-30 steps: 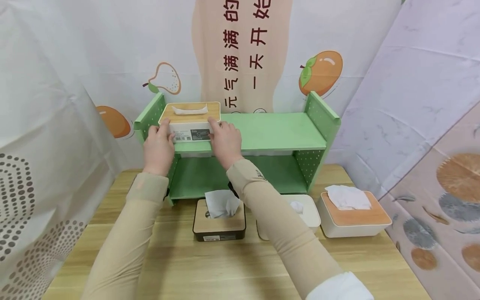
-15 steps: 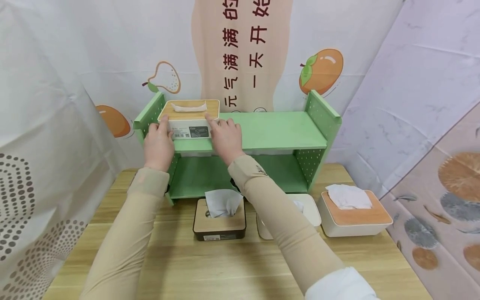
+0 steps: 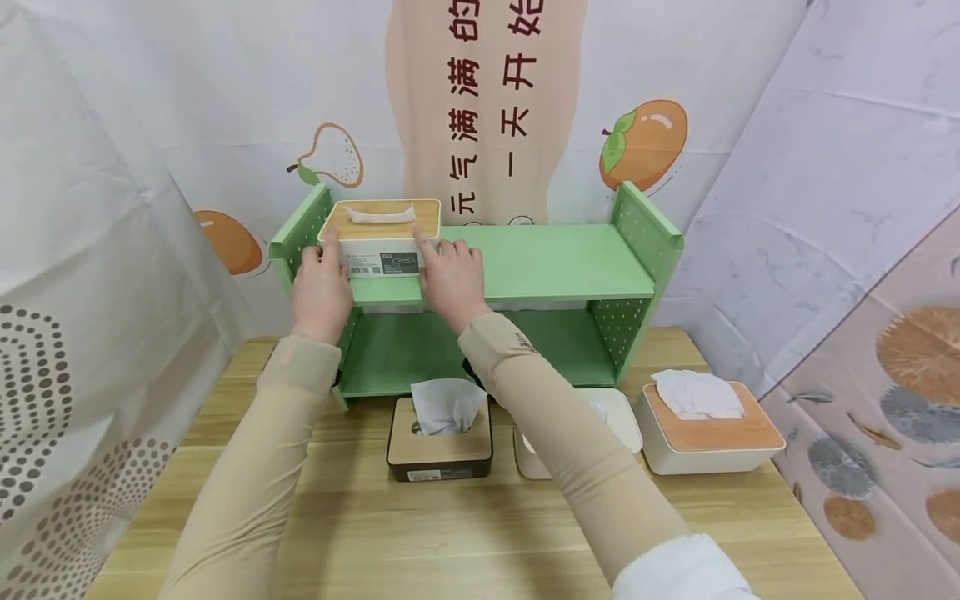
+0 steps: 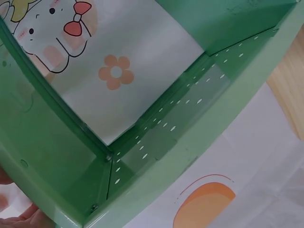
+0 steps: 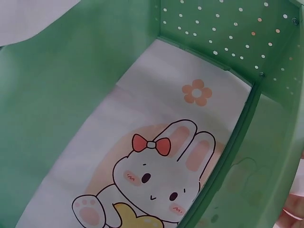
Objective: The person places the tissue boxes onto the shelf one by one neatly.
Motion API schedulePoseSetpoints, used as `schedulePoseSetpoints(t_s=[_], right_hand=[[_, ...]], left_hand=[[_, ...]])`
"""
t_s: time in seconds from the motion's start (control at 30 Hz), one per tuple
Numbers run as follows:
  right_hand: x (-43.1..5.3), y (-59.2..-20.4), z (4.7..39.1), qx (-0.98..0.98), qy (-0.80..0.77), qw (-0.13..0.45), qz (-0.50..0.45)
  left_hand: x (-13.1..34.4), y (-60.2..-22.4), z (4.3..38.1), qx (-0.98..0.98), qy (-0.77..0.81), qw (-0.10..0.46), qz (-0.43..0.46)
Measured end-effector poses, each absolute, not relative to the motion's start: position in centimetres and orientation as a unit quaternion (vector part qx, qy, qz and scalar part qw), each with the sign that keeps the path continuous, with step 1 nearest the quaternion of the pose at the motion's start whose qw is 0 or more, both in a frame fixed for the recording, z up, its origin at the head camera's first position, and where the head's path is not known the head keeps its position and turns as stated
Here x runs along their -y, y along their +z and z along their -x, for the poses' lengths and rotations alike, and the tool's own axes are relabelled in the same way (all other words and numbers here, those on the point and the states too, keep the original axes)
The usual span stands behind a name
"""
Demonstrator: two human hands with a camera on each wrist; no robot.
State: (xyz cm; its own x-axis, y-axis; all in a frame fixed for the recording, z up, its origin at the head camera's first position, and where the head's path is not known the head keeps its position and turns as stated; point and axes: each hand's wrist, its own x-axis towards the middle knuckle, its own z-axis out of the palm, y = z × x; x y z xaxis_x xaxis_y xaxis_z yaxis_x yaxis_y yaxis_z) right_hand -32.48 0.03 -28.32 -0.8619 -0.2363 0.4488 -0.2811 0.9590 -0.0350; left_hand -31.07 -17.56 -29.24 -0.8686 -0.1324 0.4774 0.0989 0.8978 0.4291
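A white tissue box (image 3: 384, 225) with a wood-look lid sits at the left end of the green shelf's top board (image 3: 555, 260), label side forward, a strip of tissue in its slot. My left hand (image 3: 321, 292) holds the box at its front left corner. At the front right corner my right hand (image 3: 452, 279) holds it too, index finger against the front face. Parts of both hands' fingers are hidden. In the wrist views only bits of the left hand (image 4: 31, 219) and the right hand (image 5: 290, 219) show at the edge, beside the shelf.
On the wooden table (image 3: 420, 542) before the shelf stand a black tissue box with a wood-look lid (image 3: 427, 446), a white tissue box (image 3: 624, 425) partly behind the right sleeve, and a white one with an orange-brown lid (image 3: 712, 433). Green side panels (image 3: 648, 225) bound the shelf.
The tissue box has slid slightly back on the top board, and both hands have moved with it. Over the last half second almost nothing differs.
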Motion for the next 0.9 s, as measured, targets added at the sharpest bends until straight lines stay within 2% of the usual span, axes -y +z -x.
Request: schedulePoseSetpoints(t_s=[0.23,0.63,0.9], right_hand=[[-0.4,-29.0,32.4,0.959,0.067,0.233,-0.147],[-1.5,-28.8,32.0,0.950,0.099,0.253,-0.155],[-2.3,-29.5,31.5,0.928,0.119,0.308,-0.174]], left_hand=[[17.5,-29.4,30.7,0.940,-0.228,0.253,-0.004],[16.6,-28.7,29.9,0.935,-0.203,0.290,0.012],[16.3,-28.7,29.0,0.934,-0.173,0.312,0.022]])
